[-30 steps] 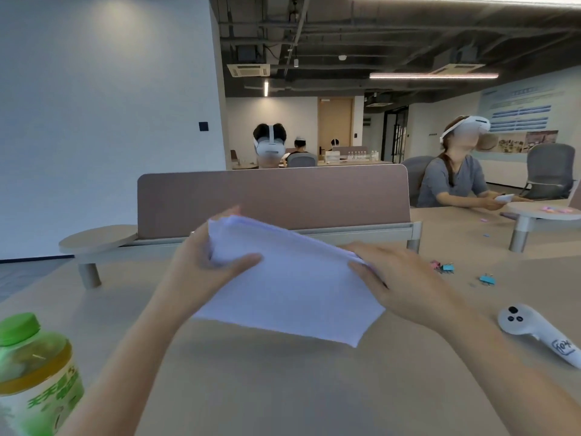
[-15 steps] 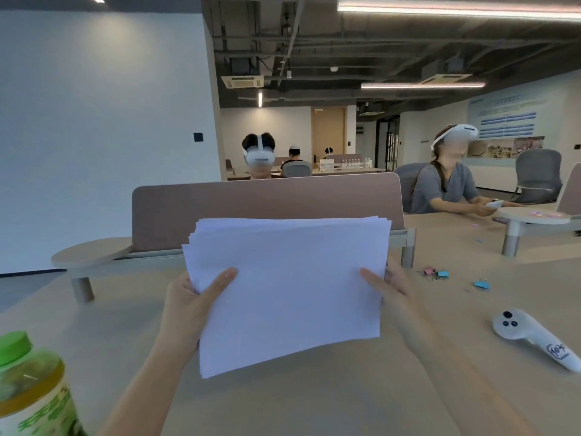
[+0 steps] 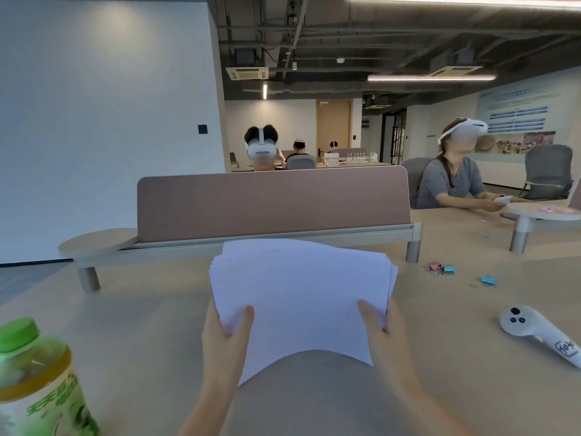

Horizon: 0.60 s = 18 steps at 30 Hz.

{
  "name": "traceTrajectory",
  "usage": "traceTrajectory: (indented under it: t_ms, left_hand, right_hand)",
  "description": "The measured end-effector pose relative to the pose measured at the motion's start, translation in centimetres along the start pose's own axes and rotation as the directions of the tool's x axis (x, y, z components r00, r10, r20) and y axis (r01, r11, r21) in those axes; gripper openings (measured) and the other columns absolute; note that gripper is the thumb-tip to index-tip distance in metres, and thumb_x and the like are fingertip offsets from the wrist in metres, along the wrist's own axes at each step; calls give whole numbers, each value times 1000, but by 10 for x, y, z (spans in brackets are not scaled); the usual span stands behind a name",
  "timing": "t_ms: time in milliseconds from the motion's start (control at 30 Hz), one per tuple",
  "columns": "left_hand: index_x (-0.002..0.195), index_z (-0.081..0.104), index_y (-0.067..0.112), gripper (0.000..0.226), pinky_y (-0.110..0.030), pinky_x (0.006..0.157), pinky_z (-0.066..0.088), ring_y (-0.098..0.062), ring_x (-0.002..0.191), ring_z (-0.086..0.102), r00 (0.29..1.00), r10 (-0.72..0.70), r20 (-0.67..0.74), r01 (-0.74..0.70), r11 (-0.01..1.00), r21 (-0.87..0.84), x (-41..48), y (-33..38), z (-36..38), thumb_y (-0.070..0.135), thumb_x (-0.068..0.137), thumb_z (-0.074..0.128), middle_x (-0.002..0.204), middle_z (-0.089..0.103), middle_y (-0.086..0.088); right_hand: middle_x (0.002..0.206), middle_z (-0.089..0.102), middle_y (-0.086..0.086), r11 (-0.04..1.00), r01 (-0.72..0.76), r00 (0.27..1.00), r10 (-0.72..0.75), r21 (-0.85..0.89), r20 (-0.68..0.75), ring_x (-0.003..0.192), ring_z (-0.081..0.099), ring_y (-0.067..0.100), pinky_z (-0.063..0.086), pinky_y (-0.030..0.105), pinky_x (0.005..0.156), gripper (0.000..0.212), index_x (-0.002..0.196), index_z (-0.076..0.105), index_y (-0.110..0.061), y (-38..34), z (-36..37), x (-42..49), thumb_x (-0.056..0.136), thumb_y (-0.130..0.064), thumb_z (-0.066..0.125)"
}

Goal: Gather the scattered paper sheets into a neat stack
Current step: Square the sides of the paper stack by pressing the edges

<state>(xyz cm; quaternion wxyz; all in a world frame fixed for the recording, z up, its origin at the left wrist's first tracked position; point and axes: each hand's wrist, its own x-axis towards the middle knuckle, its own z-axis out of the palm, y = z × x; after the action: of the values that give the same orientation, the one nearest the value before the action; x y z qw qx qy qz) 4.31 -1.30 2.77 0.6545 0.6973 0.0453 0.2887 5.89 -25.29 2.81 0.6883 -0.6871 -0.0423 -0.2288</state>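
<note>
A stack of white paper sheets (image 3: 301, 294) is held up off the beige table (image 3: 141, 335) between both hands. Its near edge curves upward in the middle and its side edges are slightly fanned. My left hand (image 3: 224, 341) grips the stack's left side, thumb on top of the sheets. My right hand (image 3: 388, 338) grips the right side the same way. The fingers behind the paper are hidden.
A green-capped drink bottle (image 3: 34, 382) stands at the near left. A white controller (image 3: 534, 332) lies at the right, with coloured binder clips (image 3: 443, 268) beyond it. A brown desk divider (image 3: 273, 202) crosses the table behind the paper. People sit beyond it.
The stack has dropped lower and tipped away from me, from upright in front of the divider. Both hands have slid down toward the sheets' near corners.
</note>
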Motion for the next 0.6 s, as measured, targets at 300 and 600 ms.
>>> traceTrajectory:
  t_ms: [300, 600]
  left_hand:
    - [109, 70, 10, 35, -46, 75, 56, -46, 100, 73, 890, -421, 175, 447, 882, -150, 11, -21, -18, 23, 77, 73, 115, 74, -26]
    - [142, 61, 41, 66, -22, 107, 45, 8, 132, 56, 886, 159, 435, -356, 835, 420, 52, 117, -42, 29, 82, 88, 144, 61, 30]
  right_hand:
    - [120, 72, -13, 992, -41, 996, 50, -116, 76, 117, 66, 7, 52, 21, 96, 28, 128, 63, -22, 17, -7, -1, 101, -16, 56]
    - [81, 57, -13, 421, 639, 769, -369, -643, 522, 77, 58, 16, 47, 37, 65, 10, 105, 57, -29, -139, -18, 47, 102, -25, 49]
